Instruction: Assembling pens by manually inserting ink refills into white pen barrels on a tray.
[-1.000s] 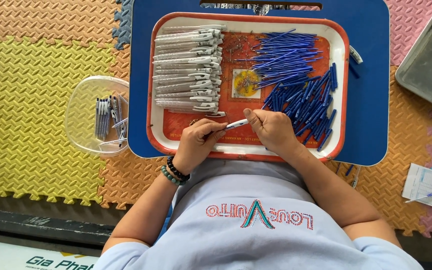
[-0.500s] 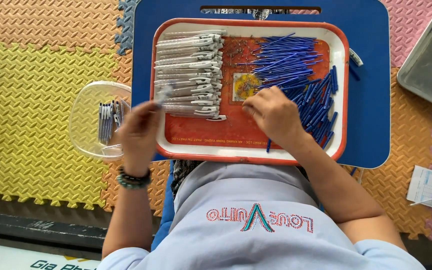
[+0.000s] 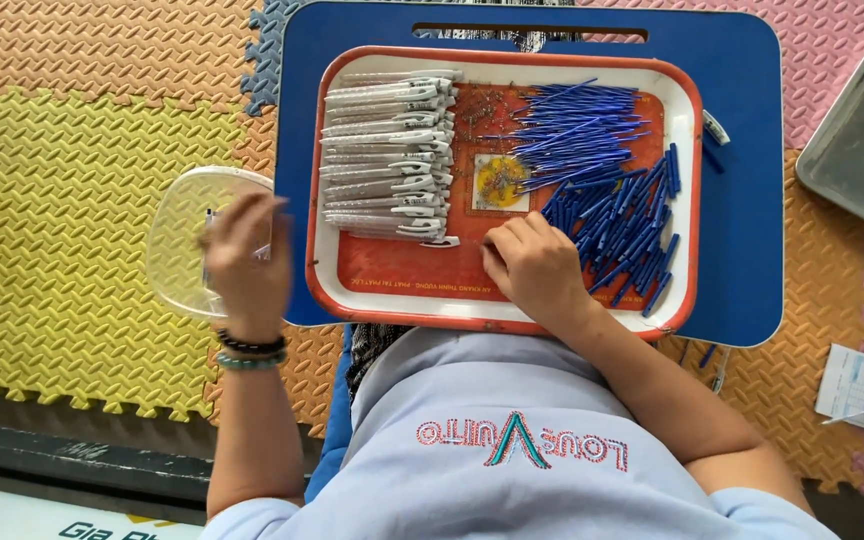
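The left hand [image 3: 244, 255] is hovering over the clear plastic tub [image 3: 174, 240] lying on the yellow foam floor mat [image 3: 62, 230]; motion blur is hiding its fingers, so whether it is grasping anything cannot be told. The right hand [image 3: 535, 265] is resting, fingers curled, on the orange-rimmed rectangular plastic tray [image 3: 402, 275], touching the near edge of the loose pile of thin blue pen refills [image 3: 607, 175]. Left of it, silver-grey pen barrels [image 3: 387, 155] are lying stacked in a neat column. The tray is sitting on a smooth blue lap bench [image 3: 742, 200].
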